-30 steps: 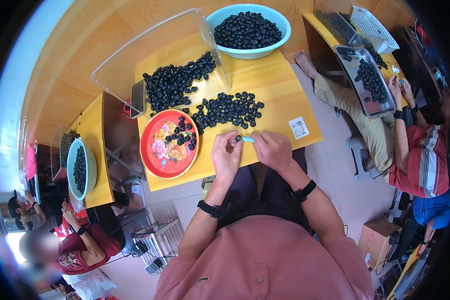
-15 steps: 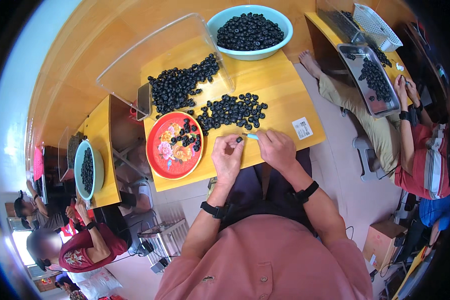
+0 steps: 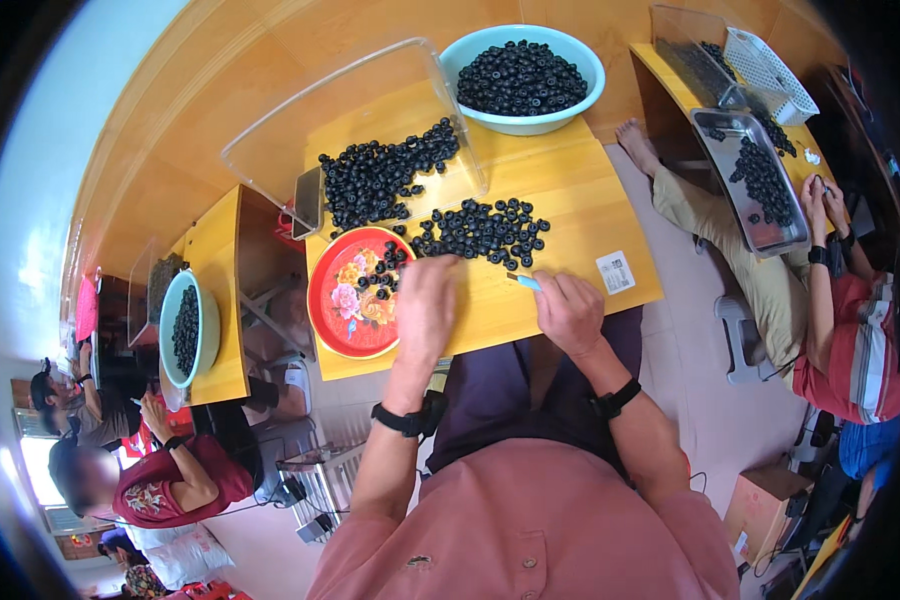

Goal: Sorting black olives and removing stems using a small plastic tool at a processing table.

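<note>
My right hand (image 3: 571,312) is closed round a small knife with a light-blue handle (image 3: 527,282); its short blade points left, just below a loose pile of small black round pieces with hollow centres (image 3: 480,232). Smeared by motion, my left hand (image 3: 427,308) is at the right rim of a round red flowered tray (image 3: 322,318). Whether its fingers hold anything cannot be seen. Several black pieces (image 3: 380,277) lie on the right side of that tray. Behind it, a larger heap of them (image 3: 370,178) spreads inside a clear plastic bin (image 3: 270,112) lying on its side.
A light-blue basin (image 3: 598,85) full of black pieces stands at the table's back. A white label (image 3: 615,270) is stuck at the right. On the right, another person's hands (image 3: 823,203) work beside a metal tray (image 3: 792,240); at left, a person sits near another basin (image 3: 210,335).
My left hand has moved left from beside the knife to the tray, and the black piece it held is out of sight. My right hand has shifted slightly right and down with the knife.
</note>
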`<control>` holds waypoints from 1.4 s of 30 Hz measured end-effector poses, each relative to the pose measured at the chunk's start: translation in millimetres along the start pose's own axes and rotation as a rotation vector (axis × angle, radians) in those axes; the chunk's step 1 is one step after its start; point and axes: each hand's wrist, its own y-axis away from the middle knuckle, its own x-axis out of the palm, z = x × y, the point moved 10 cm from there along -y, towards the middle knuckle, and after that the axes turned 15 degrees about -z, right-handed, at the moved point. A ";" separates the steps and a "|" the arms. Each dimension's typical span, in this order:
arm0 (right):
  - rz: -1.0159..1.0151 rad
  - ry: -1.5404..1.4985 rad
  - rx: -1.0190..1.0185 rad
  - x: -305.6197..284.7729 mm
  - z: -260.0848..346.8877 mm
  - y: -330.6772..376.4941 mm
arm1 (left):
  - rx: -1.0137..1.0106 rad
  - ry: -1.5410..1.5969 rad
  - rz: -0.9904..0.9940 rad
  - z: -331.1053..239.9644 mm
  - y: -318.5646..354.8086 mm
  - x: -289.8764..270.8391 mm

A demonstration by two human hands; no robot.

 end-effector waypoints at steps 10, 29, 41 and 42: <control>-0.026 -0.030 0.017 -1.1 -2.8 1.5 | -0.114 0.061 0.227 -1.8 6.7 74.4; 0.071 0.037 -0.034 9.5 4.0 1.1 | -0.807 0.673 -0.017 28.2 70.3 77.0; 0.132 0.063 -0.115 15.9 11.3 4.6 | -0.600 0.504 -0.003 18.5 64.0 70.4; 0.133 0.064 -0.114 15.8 11.5 4.7 | -0.594 0.510 -0.009 17.6 63.9 69.6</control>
